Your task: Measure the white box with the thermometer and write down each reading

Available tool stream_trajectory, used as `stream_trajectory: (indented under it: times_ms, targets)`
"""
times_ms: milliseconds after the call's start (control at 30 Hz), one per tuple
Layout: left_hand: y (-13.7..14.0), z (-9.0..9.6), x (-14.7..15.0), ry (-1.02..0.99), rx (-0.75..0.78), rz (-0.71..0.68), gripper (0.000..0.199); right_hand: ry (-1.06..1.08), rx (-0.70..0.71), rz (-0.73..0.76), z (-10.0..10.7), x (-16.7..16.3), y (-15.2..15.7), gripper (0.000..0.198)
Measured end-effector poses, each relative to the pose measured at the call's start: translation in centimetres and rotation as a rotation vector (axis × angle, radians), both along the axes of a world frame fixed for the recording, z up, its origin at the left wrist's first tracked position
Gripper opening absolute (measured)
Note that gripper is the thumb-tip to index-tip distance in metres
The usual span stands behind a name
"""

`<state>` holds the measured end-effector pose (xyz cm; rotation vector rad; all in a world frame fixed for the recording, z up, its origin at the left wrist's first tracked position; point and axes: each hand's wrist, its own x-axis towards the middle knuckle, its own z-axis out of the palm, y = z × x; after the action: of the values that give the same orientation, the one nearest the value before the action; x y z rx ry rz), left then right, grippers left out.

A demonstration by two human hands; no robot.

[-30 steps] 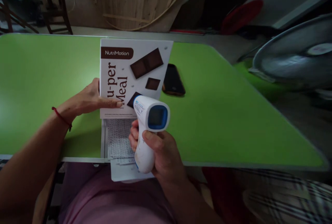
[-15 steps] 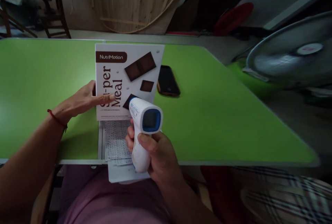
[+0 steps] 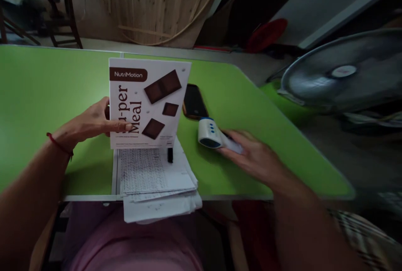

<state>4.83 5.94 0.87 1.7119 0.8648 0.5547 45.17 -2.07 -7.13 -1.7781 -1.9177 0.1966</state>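
My left hand (image 3: pixel 91 122) grips the left edge of a white NutriMotion box (image 3: pixel 157 112) printed with chocolate pieces, thumb on its front and the other fingers behind. The box is held upright above a stack of handwritten papers (image 3: pixel 144 174). To the right, my right hand (image 3: pixel 254 153) is closed round the handle of a white and blue infrared thermometer (image 3: pixel 210 132), which is tipped over low above the table; whether it touches the surface I cannot tell. Beyond it lies a dark smartphone (image 3: pixel 194 101). A black pen end (image 3: pixel 170 155) shows on the papers below the box.
The green table (image 3: pixel 251 103) has a metal-edged seam near the papers, which overhang its front edge. A large fan (image 3: pixel 339 68) stands off its right side. Chairs (image 3: pixel 61 24) and a wooden panel (image 3: pixel 150 7) are behind the table.
My right hand has carried the thermometer away from the box to the right and tipped it over. The box's lower right part and the pen end have come into sight. The view has shifted slightly.
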Motion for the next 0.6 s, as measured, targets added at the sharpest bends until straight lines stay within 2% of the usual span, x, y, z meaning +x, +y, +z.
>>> stream_trajectory:
  times_ms: [133, 233, 333, 400, 500, 600]
  targets:
    - [-0.1, 0.1, -0.2, 0.025, 0.007, 0.05, 0.06, -0.102, 0.05, 0.111, -2.6, 3.1, 1.0, 0.043]
    - [-0.2, 0.4, -0.3, -0.011, 0.018, 0.055, 0.053, -0.174, 0.117, 0.16, -2.1, 3.0, 0.7, 0.045]
    - [0.0, 0.8, -0.5, -0.094, 0.095, 0.134, 0.043, -0.198, 0.289, 0.129, 0.2, 0.4, 0.4, 0.047]
    - [0.3, 0.7, -0.8, -0.164, 0.178, 0.2, 0.039, -0.178, 0.354, 0.204, 1.8, -2.1, 0.8, 0.037]
    - [1.1, -0.1, -1.6, -0.222, 0.292, 0.281, 0.048, -0.21, 0.325, 0.368, 2.9, -5.5, 2.3, 0.027]
    - [1.8, -1.0, -2.1, -0.148, 0.315, 0.34, 0.058, -0.304, 0.277, 0.428, 2.8, -7.5, 4.2, 0.028]
